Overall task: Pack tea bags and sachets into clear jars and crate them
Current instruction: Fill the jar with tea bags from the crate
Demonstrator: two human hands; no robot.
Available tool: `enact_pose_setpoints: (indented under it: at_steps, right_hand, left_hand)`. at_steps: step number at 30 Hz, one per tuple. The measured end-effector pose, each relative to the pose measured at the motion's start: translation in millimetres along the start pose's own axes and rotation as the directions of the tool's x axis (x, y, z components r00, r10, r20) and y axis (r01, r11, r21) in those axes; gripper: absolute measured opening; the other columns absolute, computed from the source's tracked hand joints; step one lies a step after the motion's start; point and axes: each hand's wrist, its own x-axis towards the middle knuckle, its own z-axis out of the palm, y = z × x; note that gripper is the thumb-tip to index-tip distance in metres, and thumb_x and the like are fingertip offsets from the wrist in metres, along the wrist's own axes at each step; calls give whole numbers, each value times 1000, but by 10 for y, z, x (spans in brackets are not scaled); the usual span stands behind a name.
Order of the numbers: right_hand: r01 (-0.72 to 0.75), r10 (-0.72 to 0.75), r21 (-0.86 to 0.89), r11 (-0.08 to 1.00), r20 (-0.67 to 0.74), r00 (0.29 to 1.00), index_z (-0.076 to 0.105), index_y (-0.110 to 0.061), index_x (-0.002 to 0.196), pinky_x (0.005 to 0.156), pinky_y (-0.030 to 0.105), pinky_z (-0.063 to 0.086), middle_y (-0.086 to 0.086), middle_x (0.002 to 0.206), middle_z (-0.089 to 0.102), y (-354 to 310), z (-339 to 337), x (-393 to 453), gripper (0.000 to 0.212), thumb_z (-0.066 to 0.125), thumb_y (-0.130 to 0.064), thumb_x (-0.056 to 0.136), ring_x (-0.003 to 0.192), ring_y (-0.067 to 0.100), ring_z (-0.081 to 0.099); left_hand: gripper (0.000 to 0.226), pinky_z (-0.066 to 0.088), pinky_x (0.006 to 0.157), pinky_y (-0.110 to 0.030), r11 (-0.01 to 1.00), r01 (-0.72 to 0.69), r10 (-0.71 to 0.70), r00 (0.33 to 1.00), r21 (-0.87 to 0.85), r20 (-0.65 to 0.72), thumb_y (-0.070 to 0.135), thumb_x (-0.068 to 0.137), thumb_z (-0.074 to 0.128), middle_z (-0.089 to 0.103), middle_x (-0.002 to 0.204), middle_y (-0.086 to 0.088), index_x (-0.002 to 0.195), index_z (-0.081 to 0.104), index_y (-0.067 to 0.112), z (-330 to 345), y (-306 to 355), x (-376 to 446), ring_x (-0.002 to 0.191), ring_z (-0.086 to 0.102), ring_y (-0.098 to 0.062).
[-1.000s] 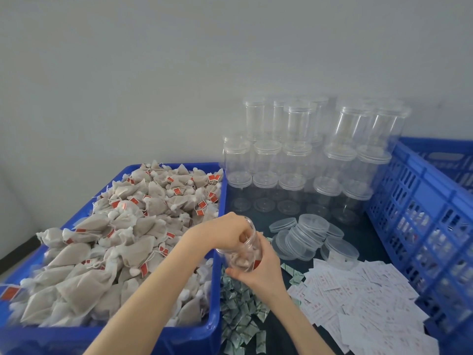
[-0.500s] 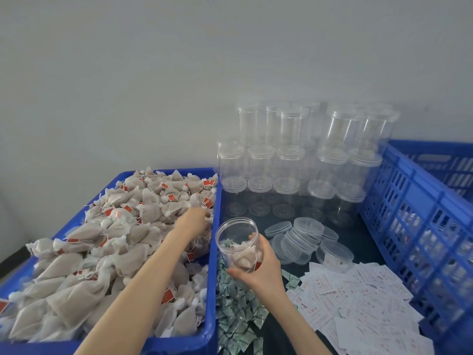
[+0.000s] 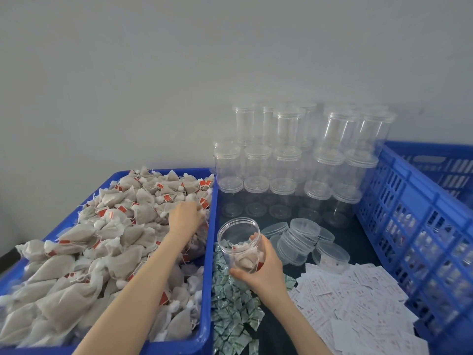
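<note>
My right hand (image 3: 261, 271) grips an open clear jar (image 3: 239, 242) tilted toward me, with a few tea bags in its bottom. My left hand (image 3: 185, 217) reaches into the blue tray (image 3: 208, 252) heaped with beige tea bags (image 3: 107, 239) carrying red tags, its fingers curled down into the pile near the tray's right wall; what they hold is hidden. Small green sachets (image 3: 230, 308) lie in a heap under the jar. White sachets (image 3: 355, 303) with red print are spread to the right.
Stacked empty lidded clear jars (image 3: 289, 162) stand against the grey wall at the back. Loose clear lids (image 3: 299, 239) lie in front of them. A tall blue slatted crate (image 3: 419, 226) stands on the right.
My left hand left the jar's mouth and moved left and back into the tea bag tray. The jar stayed in my right hand, its mouth now uncovered.
</note>
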Motion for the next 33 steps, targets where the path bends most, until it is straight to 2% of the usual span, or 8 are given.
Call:
enact_pose_setpoints:
  at_steps: [4,8,11,16,21,28,31,33]
  right_hand:
    - [-3,3,-2,1000,17,1000,47,-23,136,85,14,52,-7,125,63,4,36,-5,89,93,-13,60,107,0,64]
    - [5,-5,-12,1000,3,1000,50,-27,130,79,9,49,-9,120,64,12,90,2,85,94,-13,58,103,-3,64]
    - [-6,6,-9,1000,-27,1000,51,-34,125,77,8,49,-10,116,65,22,130,6,84,95,-17,55,100,-4,64]
    - [-23,24,9,1000,-46,999,49,-24,134,86,16,51,-6,122,64,43,142,37,91,96,-18,57,105,2,63]
    - [-56,56,12,998,-49,997,45,-21,138,90,17,48,-4,126,62,53,101,63,92,96,-19,61,113,9,61]
    - [-53,53,9,999,-64,997,45,-21,141,98,25,47,-6,131,60,51,63,58,97,97,-20,59,116,6,58]
    - [-44,45,20,999,-61,997,48,-24,137,95,21,50,-11,125,63,37,70,37,93,97,-19,58,113,4,61]
    - [-28,29,9,1000,-52,998,52,-35,124,80,10,50,-23,111,67,39,64,19,83,96,-14,56,103,-5,64]
  left_hand:
    - [18,46,53,-27,988,-37,21,994,-148,-109,17,95,50,60,72,3,83,63,18,-347,79,-19,62,59,-17]
    - [21,53,63,-31,969,-135,89,972,-205,-219,22,97,49,62,79,6,106,68,21,-727,240,-116,69,62,-17]
    - [17,48,67,-27,923,-230,163,960,-309,-228,28,94,52,64,84,13,102,67,27,-936,364,-228,76,60,-8]
    - [15,47,77,-15,872,-342,373,927,-350,24,26,88,62,66,86,16,101,70,26,-977,524,-403,80,57,7]
    - [24,54,79,-24,865,-373,473,827,-335,302,28,84,70,67,92,11,108,65,27,-830,623,-549,81,61,-1]
    - [10,49,72,-10,833,-397,509,822,-385,255,23,85,71,67,79,22,92,72,29,-933,677,-536,73,61,11]
    - [16,51,76,-18,843,-473,536,779,-257,325,12,85,66,73,88,8,94,76,19,-845,809,-608,76,64,-4]
    - [15,48,62,-27,814,-574,556,722,-92,412,8,87,58,66,77,-5,76,69,9,-726,912,-682,66,55,-19]
